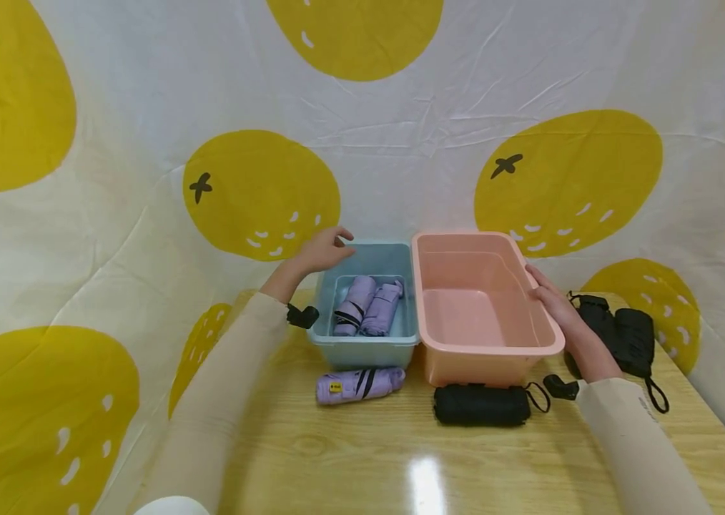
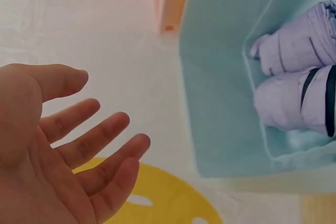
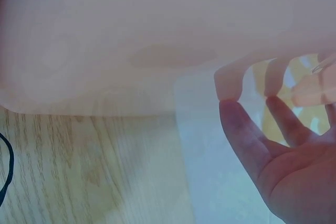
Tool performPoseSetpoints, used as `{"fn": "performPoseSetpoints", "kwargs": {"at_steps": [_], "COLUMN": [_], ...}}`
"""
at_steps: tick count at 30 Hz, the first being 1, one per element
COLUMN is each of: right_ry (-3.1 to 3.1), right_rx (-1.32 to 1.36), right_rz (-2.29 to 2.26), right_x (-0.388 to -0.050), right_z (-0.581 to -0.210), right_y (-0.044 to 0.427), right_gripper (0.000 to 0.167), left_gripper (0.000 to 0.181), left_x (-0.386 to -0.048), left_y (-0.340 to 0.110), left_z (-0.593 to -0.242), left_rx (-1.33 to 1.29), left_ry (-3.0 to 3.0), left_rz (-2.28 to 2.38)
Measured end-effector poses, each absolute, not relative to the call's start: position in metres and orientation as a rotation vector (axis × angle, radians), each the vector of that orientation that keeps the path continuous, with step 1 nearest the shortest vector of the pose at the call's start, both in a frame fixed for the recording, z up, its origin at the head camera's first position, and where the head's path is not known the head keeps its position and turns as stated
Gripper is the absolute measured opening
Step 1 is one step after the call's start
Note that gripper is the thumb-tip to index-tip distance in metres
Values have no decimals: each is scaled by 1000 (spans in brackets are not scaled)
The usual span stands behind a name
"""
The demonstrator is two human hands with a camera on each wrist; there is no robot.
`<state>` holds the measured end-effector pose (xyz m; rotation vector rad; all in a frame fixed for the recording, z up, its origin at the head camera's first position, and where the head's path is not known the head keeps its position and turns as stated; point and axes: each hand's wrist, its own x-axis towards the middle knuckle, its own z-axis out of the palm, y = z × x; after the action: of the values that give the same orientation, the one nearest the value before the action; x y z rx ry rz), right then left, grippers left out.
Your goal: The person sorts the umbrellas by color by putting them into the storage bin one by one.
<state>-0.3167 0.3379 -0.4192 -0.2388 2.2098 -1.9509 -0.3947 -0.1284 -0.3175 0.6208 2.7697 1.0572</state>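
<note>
My left hand [image 1: 324,250] hovers by the back left corner of a light blue bin [image 1: 362,342], fingers loosely bent around nothing. Two rolled lilac folding umbrellas [image 1: 354,307] lie side by side inside that bin; the left wrist view shows the hand [image 2: 79,145] apart from its wall. Against the outer right side of a pink bin [image 1: 491,350] rests my right hand [image 1: 558,304]. In the right wrist view its extended fingertips touch the glossy pink wall [image 3: 152,24]. The pink bin holds nothing visible.
In front of the blue bin lies another lilac folding umbrella [image 1: 360,385]. A black folding umbrella [image 1: 481,405] with a wrist loop lies before the pink bin. More black umbrellas [image 1: 634,340] sit at the table's right, partly behind my right arm. A fruit-patterned cloth [image 1: 414,157] hangs behind.
</note>
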Motion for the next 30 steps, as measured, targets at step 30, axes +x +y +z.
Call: {"fn": "performPoseSetpoints", "kwargs": {"at_steps": [30], "right_ry": [2175], "right_rx": [-204], "right_rz": [-2006], "right_x": [-314], "right_z": [-419], "right_y": [336], "right_gripper": [61], "left_gripper": [24], "left_x": [-254], "left_y": [-181], "left_z": [-339], "left_rx": [1149], "left_ry": [2653], "left_rz": [985]}}
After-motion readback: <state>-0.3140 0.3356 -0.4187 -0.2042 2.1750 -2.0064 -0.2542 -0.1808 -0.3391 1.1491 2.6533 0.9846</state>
